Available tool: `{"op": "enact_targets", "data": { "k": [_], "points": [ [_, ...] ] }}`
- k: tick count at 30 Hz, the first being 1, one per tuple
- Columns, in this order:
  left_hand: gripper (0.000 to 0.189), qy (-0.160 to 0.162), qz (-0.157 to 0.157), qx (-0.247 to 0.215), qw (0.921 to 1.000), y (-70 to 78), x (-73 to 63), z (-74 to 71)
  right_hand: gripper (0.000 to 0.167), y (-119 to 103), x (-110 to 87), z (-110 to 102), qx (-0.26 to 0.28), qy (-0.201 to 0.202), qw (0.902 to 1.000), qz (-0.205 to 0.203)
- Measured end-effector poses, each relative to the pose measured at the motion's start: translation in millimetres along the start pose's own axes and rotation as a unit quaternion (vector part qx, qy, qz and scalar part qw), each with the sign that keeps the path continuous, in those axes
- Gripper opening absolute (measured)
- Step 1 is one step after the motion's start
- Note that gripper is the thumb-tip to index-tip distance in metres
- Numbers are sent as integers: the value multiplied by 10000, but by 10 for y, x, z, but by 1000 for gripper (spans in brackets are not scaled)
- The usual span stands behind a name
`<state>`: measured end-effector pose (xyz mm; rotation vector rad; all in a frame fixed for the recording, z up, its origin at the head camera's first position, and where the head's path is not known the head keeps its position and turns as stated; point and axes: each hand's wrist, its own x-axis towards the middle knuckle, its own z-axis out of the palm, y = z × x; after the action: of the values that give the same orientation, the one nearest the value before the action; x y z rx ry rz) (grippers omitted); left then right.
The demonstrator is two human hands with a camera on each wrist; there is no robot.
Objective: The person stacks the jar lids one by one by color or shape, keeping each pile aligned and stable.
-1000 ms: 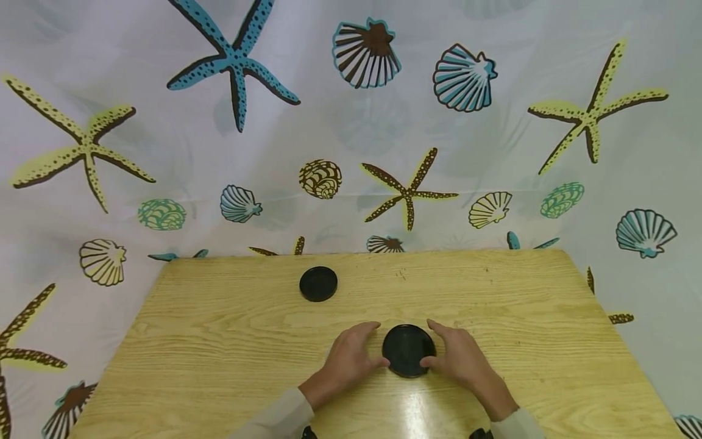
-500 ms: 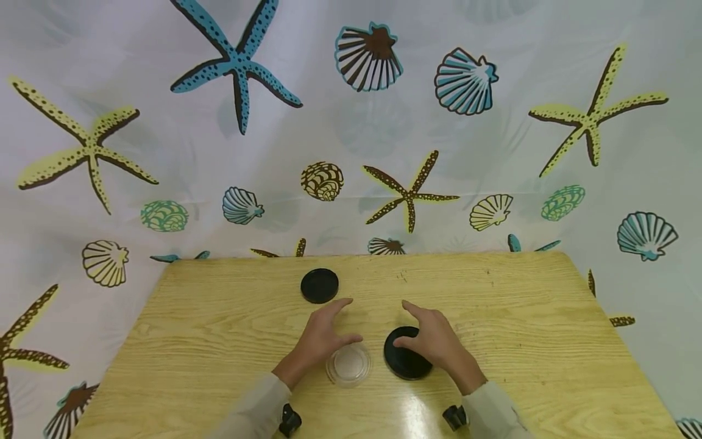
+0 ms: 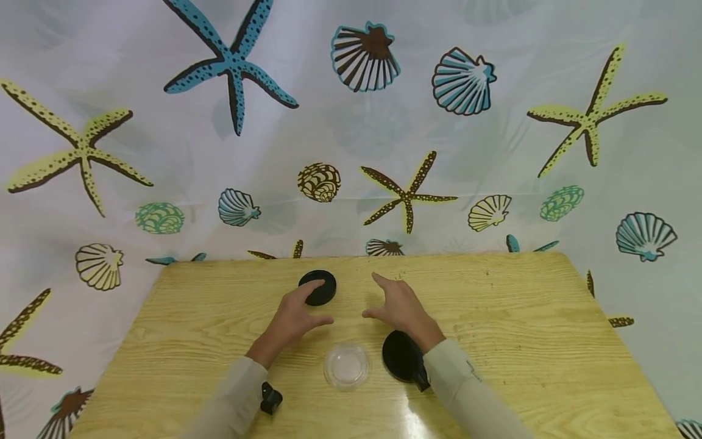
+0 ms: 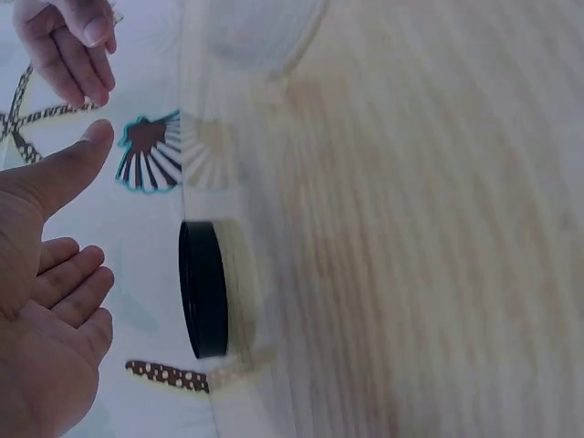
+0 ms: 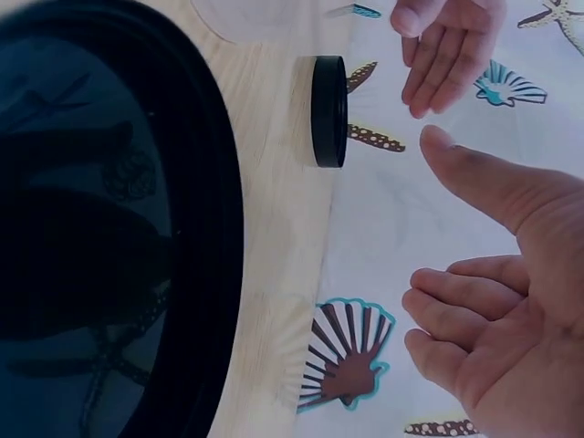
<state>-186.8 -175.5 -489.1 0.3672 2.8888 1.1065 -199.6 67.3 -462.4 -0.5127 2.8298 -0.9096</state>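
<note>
A shallow black round lid (image 3: 322,299) lies near the back edge of the table. Over its near left side is my left hand (image 3: 287,317), fingers and thumb spread, holding nothing. The left wrist view shows this black lid (image 4: 206,290) beyond the left hand (image 4: 55,292). My right hand (image 3: 404,308) is held to the right of the lid, thumb and fingers apart and nothing between them. Nearer me lies a larger, glossy black round dish (image 3: 399,358), partly covered by the right wrist and its camera. Beside it sits a clear round plastic lid or dish (image 3: 347,366).
The wooden table (image 3: 521,317) runs back to a white curtain (image 3: 351,122) printed with starfish and shells. A black wrist camera (image 3: 270,397) hangs below the left sleeve. Light glares off the tabletop near the front.
Both hands have moved away from the larger black dish, forward and left toward the back lid. The clear round piece has come into view. The dishes and lid have kept their places.
</note>
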Motion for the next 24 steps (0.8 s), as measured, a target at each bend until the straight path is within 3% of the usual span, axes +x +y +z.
{"op": "enact_targets", "data": {
  "k": [5,11,16,24],
  "points": [
    [81,19,-275,93,9996,-151,79,-134,84,-61,180,80,114,-74,9999,-16],
    [80,-4,-668,71,9977,-328,140,-170,84,-98,357,210,295,-344,9987,213],
    [81,99,-725,95,9973,-475,201,-190,83,-142,500,297,213,-372,9987,271],
    [82,-88,-842,-14,9964,-617,294,-195,79,-186,664,430,90,-465,9986,245]
  ]
}}
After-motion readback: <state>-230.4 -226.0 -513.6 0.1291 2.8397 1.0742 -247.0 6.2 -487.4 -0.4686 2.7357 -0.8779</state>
